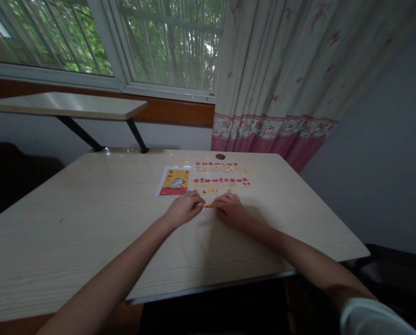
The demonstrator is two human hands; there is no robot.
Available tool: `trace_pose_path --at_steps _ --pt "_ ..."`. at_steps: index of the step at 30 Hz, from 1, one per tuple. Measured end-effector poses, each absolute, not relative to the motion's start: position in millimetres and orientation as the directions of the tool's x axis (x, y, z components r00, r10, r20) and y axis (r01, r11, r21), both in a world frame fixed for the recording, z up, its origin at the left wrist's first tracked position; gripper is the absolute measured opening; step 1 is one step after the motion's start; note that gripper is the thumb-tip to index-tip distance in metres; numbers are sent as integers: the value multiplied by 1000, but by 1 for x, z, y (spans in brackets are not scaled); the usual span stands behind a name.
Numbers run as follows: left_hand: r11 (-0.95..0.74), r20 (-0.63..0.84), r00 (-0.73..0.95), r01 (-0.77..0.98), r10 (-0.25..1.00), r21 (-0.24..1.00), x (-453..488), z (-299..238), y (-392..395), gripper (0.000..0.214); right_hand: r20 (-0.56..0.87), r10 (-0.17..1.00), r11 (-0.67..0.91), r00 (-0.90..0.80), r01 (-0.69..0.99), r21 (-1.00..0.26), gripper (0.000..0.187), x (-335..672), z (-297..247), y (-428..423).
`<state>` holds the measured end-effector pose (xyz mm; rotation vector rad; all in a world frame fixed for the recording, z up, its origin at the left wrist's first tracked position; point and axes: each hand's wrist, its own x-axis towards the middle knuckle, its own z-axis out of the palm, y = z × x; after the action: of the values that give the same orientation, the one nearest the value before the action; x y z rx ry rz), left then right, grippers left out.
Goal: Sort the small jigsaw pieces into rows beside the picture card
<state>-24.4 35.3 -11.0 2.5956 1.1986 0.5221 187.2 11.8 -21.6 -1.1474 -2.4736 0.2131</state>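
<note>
My left hand (pixel 186 207) and my right hand (pixel 231 209) meet near the middle of the desk, low over its top. Between their fingertips is a small yellow jigsaw puzzle piece (pixel 207 205), with both hands closed on it from either side. Just beyond the hands, rows of loose red, yellow and white puzzle pieces (pixel 220 180) lie on the wood. Left of these rows rests a picture card (pixel 175 181) showing a white animal on yellow and red. My left fingers are close to its lower right corner.
The pale wooden desk (pixel 99 223) has a round cable hole (pixel 220 157) at the back. A raised shelf (pixel 64 104) on black legs stands at the back left. Behind are a window (pixel 169 46) and a patterned curtain (pixel 274 83).
</note>
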Motion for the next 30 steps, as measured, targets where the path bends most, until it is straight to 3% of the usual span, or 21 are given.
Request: trace_pose_path --at_steps 10,18,30 --pt "-631 240 587 671 773 389 -28 -13 34 22 394 707 705 -587 629 -328 24 228 -12 31" --pt "-699 229 666 626 710 346 -31 -13 34 29 171 806 579 -567 691 -433 22 265 -17 45" --pt "-739 209 719 583 663 336 -28 -15 30 38 174 806 566 -566 652 -504 16 258 -15 42"
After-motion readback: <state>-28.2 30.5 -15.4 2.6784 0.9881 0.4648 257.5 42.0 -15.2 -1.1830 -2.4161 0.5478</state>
